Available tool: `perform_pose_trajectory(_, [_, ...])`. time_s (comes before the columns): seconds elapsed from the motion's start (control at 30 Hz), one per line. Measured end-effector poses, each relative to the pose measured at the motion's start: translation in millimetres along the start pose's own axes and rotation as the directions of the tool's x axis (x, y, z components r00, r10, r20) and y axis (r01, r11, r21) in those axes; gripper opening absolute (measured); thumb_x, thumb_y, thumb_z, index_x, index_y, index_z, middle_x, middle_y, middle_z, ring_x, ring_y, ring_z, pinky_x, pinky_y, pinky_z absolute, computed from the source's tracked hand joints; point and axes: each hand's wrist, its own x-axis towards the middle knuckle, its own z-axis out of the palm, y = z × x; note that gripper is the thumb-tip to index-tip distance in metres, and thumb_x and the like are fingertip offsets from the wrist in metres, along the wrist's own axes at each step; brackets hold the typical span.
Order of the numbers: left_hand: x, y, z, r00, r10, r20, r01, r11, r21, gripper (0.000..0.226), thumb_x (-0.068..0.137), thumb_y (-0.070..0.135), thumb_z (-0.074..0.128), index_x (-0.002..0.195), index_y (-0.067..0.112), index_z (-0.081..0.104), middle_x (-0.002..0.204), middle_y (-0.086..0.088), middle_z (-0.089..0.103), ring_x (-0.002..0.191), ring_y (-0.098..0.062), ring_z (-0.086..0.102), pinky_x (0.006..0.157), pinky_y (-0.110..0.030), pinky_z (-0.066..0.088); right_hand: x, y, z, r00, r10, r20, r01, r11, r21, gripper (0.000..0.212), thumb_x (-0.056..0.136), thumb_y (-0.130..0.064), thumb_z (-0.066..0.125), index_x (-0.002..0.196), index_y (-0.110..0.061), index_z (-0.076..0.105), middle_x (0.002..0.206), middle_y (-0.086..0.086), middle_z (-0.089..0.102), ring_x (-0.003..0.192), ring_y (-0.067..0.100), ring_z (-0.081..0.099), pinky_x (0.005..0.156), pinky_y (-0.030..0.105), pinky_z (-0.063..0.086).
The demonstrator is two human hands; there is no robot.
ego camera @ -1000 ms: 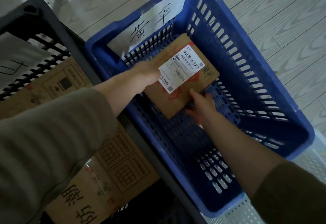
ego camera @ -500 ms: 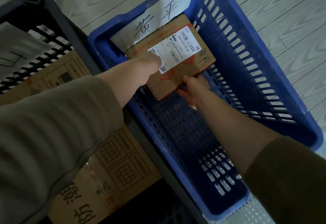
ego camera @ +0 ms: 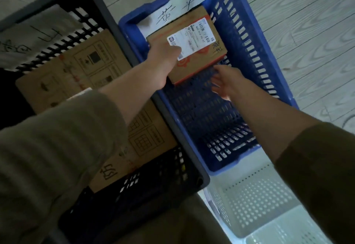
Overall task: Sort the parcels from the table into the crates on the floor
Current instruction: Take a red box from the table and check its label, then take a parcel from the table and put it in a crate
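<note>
A small brown cardboard parcel with a white shipping label lies at the far end of the blue crate, against the wall that carries a handwritten paper sign. My left hand still grips the parcel's left edge, thumb on the label. My right hand hovers just off the parcel's near edge, fingers spread, holding nothing. The rest of the blue crate's floor is bare.
A black crate on the left holds large flat cardboard boxes and has its own paper sign. A white perforated crate stands nearest me at lower right. Pale wood-look floor surrounds them.
The parcel went down and back to the crate's far end. My right hand let go of its near edge and pulled away, opening.
</note>
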Motion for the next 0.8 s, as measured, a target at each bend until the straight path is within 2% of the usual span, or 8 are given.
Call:
perform_pose_trajectory(0.07, [-33, 1, -12, 0.999, -0.044, 0.03, 0.046, 0.996, -0.074, 0.006, 0.094, 0.017, 0.052, 0.094, 0.02, 0.057, 0.09, 0.012, 0.061, 0.076, 0.0, 0.055, 0.053, -0.011, 0.04, -25, -3, -3, 1.0, -0.021, -0.006, 0.021, 1.0, -0.023, 0.043, 0.095, -0.018, 0.052, 0.136, -0.008, 0.043, 0.141, 0.012, 0.045, 0.129, 0.023, 0.045, 0.106, 0.038, 0.038])
perform_pose_trajectory(0.17, [-83, -13, -38, 0.99, -0.142, 0.008, 0.141, 0.979, -0.149, 0.018, 0.094, 0.019, 0.052, 0.076, 0.018, 0.05, 0.07, 0.004, 0.046, 0.061, -0.005, 0.042, 0.055, -0.019, 0.035, -65, -4, -2, 1.0, -0.021, 0.019, 0.022, 0.998, -0.056, 0.046, 0.096, -0.017, 0.05, 0.139, -0.006, 0.038, 0.141, 0.011, 0.045, 0.128, 0.021, 0.046, 0.1, 0.037, 0.039])
perform_pose_trajectory(0.27, [-128, -27, -65, 0.978, -0.206, -0.016, 0.195, 0.948, -0.253, 0.014, 0.094, 0.023, 0.053, 0.096, 0.01, 0.059, 0.094, -0.012, 0.061, 0.086, -0.022, 0.059, 0.073, -0.025, 0.048, -108, -1, 3, 0.999, -0.022, 0.05, 0.028, 0.99, -0.135, 0.042, 0.096, -0.018, 0.05, 0.135, -0.005, 0.042, 0.135, 0.01, 0.049, 0.125, 0.02, 0.049, 0.099, 0.036, 0.04])
perform_pose_trajectory(0.4, [-181, -45, -98, 0.957, -0.284, -0.061, 0.25, 0.913, -0.322, 0.032, 0.097, 0.022, 0.046, 0.125, 0.006, 0.052, 0.129, -0.012, 0.056, 0.119, -0.027, 0.053, 0.09, -0.03, 0.045, -163, 6, 14, 0.994, -0.041, 0.101, 0.065, 0.967, -0.246, 0.042, 0.095, -0.019, 0.05, 0.135, -0.007, 0.045, 0.134, 0.009, 0.051, 0.127, 0.021, 0.047, 0.107, 0.034, 0.036])
perform_pose_trajectory(0.53, [-238, -59, -140, 0.927, -0.362, -0.098, 0.284, 0.848, -0.448, 0.019, 0.096, 0.022, 0.051, 0.113, 0.013, 0.052, 0.101, -0.001, 0.063, 0.087, -0.013, 0.061, 0.071, -0.023, 0.052, -217, 12, 27, 0.983, -0.078, 0.167, 0.126, 0.947, -0.297, 0.042, 0.096, -0.016, 0.047, 0.138, -0.009, 0.041, 0.144, 0.01, 0.043, 0.133, 0.02, 0.04, 0.103, 0.032, 0.035])
perform_pose_trajectory(0.6, [-261, -73, -162, 0.923, -0.375, -0.089, 0.282, 0.814, -0.508, 0.03, 0.093, 0.022, 0.056, 0.12, 0.009, 0.057, 0.106, -0.006, 0.067, 0.091, -0.018, 0.064, 0.076, -0.03, 0.055, -244, 16, 35, 0.975, -0.106, 0.195, 0.168, 0.927, -0.335, 0.043, 0.097, -0.017, 0.046, 0.139, -0.012, 0.039, 0.143, 0.008, 0.044, 0.132, 0.019, 0.041, 0.1, 0.032, 0.035])
perform_pose_trajectory(0.7, [-302, -85, -190, 0.919, -0.376, -0.116, 0.264, 0.807, -0.527, 0.026, 0.094, 0.025, 0.053, 0.118, 0.014, 0.055, 0.098, 0.002, 0.064, 0.086, -0.009, 0.06, 0.064, -0.016, 0.049, -284, 19, 47, 0.957, -0.117, 0.265, 0.218, 0.893, -0.394, 0.037, 0.097, -0.015, 0.042, 0.134, -0.014, 0.043, 0.135, 0.007, 0.051, 0.128, 0.018, 0.045, 0.103, 0.034, 0.035])
perform_pose_trajectory(0.8, [-338, -98, -215, 0.907, -0.381, -0.178, 0.224, 0.796, -0.562, 0.049, 0.096, 0.027, 0.048, 0.141, 0.013, 0.037, 0.141, -0.003, 0.045, 0.129, -0.018, 0.042, 0.099, -0.024, 0.034, -326, 23, 63, 0.945, -0.123, 0.303, 0.256, 0.853, -0.454, 0.014, 0.094, -0.012, 0.042, 0.101, -0.016, 0.054, 0.1, 0.002, 0.059, 0.101, 0.014, 0.054, 0.085, 0.03, 0.043])
